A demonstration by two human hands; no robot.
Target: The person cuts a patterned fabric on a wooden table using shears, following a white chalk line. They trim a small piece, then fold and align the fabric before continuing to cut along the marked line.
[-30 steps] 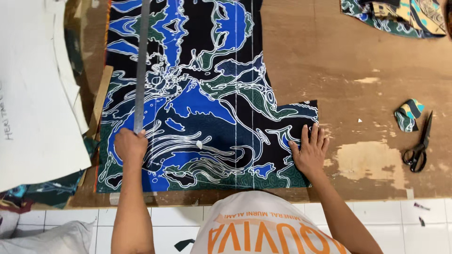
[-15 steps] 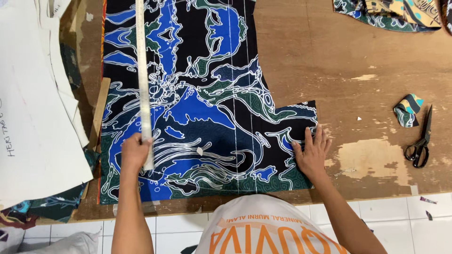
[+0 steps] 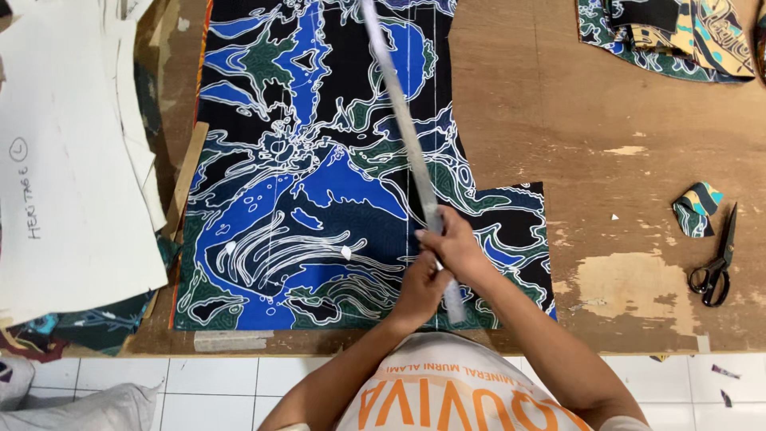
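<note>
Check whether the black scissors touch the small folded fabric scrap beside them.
Apart. The head view shows bare wooden tabletop between the black scissors and the folded fabric scrap.

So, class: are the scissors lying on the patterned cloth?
No, the scissors lie on the bare wooden table, well right of the patterned cloth.
</note>
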